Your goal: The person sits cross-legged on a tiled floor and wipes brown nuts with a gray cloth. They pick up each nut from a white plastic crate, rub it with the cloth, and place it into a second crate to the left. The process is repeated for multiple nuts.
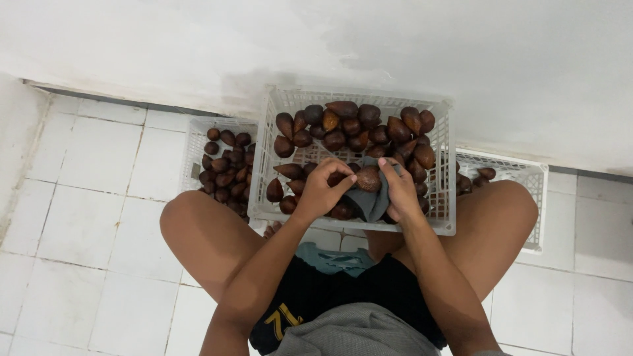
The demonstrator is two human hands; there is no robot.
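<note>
A white plastic crate [443,198] stands between my knees, holding several dark brown, scaly, teardrop-shaped fruits [343,125]. My left hand [321,190] is over the crate's near side, its fingers closed around one dark fruit. My right hand [400,192] holds a grey cloth [369,201] with a brown fruit [368,178] resting in it. The two hands almost touch each other.
A lower white crate [192,142] with more brown fruits sits at the left behind my knee. Another white crate [534,191] shows at the right, partly hidden by my leg. A white wall rises behind the crates. The floor is white tile.
</note>
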